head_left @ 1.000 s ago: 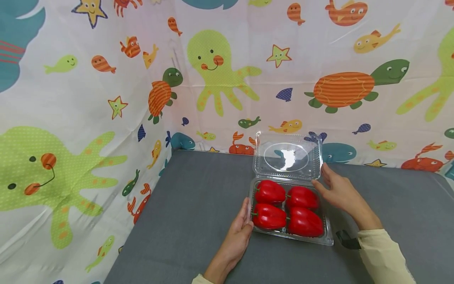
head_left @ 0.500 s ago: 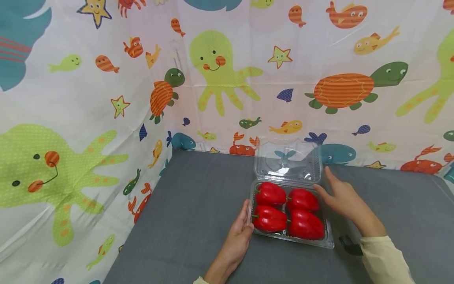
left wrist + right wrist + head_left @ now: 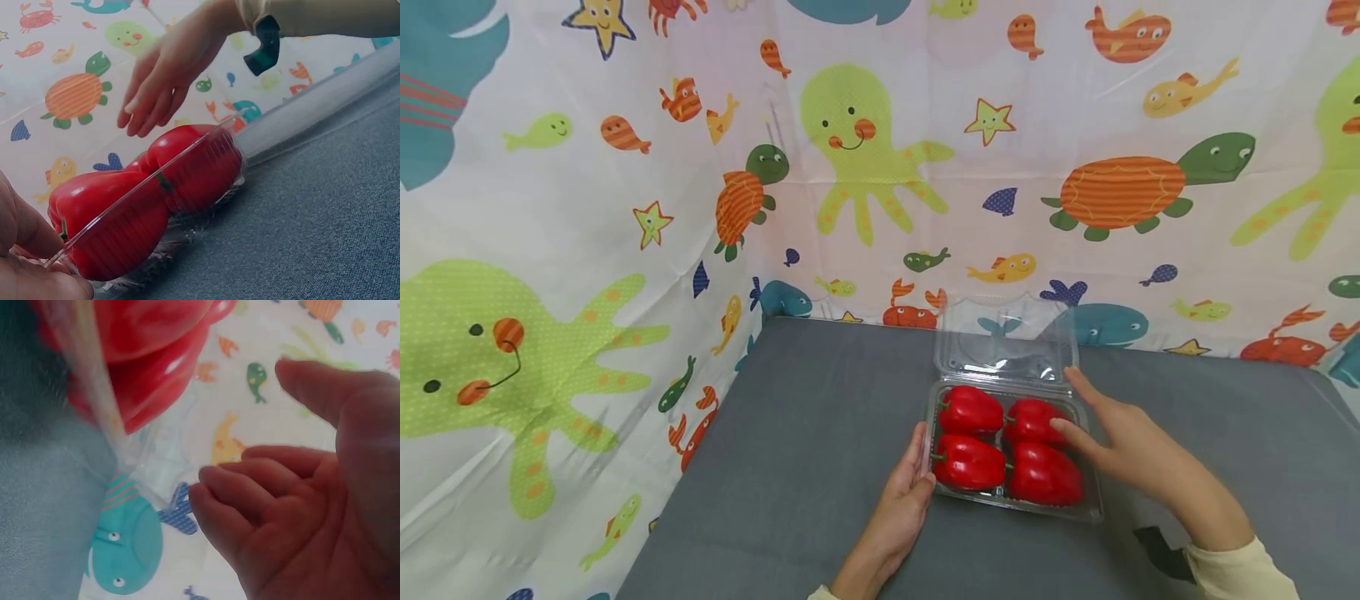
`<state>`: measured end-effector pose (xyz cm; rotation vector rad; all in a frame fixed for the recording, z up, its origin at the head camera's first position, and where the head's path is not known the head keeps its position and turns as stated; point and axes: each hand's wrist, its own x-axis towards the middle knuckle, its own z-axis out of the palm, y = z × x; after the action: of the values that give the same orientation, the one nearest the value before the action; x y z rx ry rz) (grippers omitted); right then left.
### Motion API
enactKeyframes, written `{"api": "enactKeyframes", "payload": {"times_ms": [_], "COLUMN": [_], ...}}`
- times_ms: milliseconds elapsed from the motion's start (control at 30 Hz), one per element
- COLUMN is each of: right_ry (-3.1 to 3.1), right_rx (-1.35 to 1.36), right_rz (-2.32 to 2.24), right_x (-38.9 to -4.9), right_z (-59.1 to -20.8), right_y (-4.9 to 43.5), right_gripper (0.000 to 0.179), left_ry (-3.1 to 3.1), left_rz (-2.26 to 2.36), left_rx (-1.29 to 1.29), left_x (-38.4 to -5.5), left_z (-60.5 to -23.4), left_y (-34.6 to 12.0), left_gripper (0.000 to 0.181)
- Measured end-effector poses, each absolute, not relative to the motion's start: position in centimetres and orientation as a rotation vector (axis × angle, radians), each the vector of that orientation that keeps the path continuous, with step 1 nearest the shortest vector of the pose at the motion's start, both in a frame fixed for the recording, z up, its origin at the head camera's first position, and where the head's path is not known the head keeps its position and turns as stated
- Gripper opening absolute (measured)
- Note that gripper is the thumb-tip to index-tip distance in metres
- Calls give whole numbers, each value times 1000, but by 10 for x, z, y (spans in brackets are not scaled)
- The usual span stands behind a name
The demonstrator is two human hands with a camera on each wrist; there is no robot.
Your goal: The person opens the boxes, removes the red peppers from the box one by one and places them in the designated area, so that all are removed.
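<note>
A clear plastic clamshell container (image 3: 1093, 500) lies on the grey surface with its hinged lid (image 3: 951, 346) tipped back. Several red bell peppers (image 3: 970, 462) fill its base, stems pointing left. My left hand (image 3: 895, 508) pinches the container's left rim between thumb and fingers; the left wrist view shows that hand (image 3: 28, 250) at the rim beside the peppers (image 3: 112, 219). Above the right side of the container hovers my right hand (image 3: 1142, 450), fingers extended and holding nothing. In the right wrist view its palm (image 3: 300, 531) faces the peppers (image 3: 150, 375), apart from them.
The grey cloth-covered surface (image 3: 790, 433) stretches to both sides of the container. Behind it and at the left hang white curtains (image 3: 865, 275) printed with sea animals. A dark strap (image 3: 1163, 552) is at the right wrist.
The lid has tipped further back, away from me. My right hand has left the lid's right edge and come nearer, over the container's right side. The left hand keeps its hold.
</note>
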<state>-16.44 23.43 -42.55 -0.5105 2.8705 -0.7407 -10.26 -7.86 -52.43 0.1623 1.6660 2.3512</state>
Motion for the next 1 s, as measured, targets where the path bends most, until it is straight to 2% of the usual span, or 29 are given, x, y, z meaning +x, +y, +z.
{"api": "enactKeyframes", "payload": {"times_ms": [200,500,1000], "right_ry": [2804,2761,2832], "right_rx": [-618,-575,-518], "right_rz": [-787,-749,-665], "right_x": [-142,-120,-106], "right_z": [-424,-433,-448], "right_y": [226,221,208], "right_gripper": [98,104,107], "left_ry": [1678,1656,1648], "left_rz": [2358,2356,2364], "left_rx": [171,176,179], "left_x": [-102,-101,-100], "left_z": [-524,-523,-524], "left_y": [-78,-77,-77], "left_gripper": [71,73,73]}}
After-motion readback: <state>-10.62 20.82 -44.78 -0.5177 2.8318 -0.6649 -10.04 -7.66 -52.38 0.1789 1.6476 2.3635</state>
